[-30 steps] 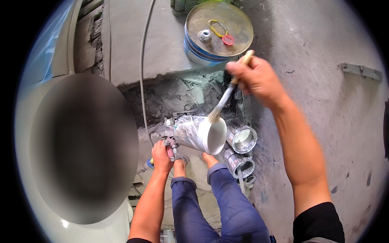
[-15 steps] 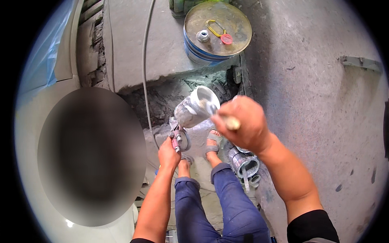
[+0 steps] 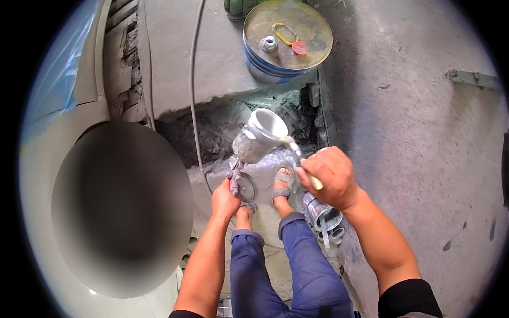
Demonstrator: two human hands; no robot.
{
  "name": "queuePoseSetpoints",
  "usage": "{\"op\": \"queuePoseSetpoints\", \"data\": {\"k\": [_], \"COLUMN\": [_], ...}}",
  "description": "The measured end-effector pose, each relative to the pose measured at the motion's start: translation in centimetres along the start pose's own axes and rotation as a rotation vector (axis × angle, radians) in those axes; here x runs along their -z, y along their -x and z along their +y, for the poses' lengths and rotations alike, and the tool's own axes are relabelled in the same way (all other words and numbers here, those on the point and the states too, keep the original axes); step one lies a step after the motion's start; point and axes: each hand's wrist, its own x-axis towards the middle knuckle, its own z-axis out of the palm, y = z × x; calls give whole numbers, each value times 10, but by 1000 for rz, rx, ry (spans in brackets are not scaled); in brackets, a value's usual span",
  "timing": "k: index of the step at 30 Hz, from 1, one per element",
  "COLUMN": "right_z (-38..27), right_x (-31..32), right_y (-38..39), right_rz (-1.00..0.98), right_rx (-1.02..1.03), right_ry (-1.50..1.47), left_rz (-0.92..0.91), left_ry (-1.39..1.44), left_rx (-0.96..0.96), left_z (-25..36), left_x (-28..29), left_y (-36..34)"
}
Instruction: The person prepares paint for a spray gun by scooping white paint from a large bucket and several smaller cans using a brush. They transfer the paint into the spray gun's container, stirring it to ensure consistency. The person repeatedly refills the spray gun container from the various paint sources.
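A second on, the right hand point(image 3: 330, 177) has dropped from near the drum point(image 3: 278, 61) to well apart from it; its brush point(image 3: 297, 151), inside the white cup point(image 3: 253, 144) half a second ago, is now at the rim's side farther from the drum; the cup's mouth has swung round toward the drum.

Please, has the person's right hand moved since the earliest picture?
Yes. The right hand has moved toward the picture's lower edge, farther from the blue drum.
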Motion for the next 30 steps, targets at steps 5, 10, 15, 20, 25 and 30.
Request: {"op": "queuePoseSetpoints", "data": {"k": [5, 10, 15, 20, 25, 30], "right_z": [-4, 16, 7, 57, 42, 86], "right_x": [-4, 4, 20, 6, 6, -3], "right_y": [-34, -9, -17, -8, -12, -1], "right_rz": [187, 142, 222, 354, 317, 527], "right_rx": [36, -184, -714, -805, -843, -990], "right_ry": [-56, -168, -668, -884, -1222, -1198], "left_rz": [-66, -219, -508, -740, -861, -899], "left_ry": [83, 342, 456, 580, 537, 546], "left_rx": [-43, -64, 56, 147, 161, 135], "left_z": [-6, -22, -7, -6, 1, 4], "left_x": [-4, 9, 41, 57, 74, 73], "left_y": [-6, -10, -7, -4, 2, 5]}}
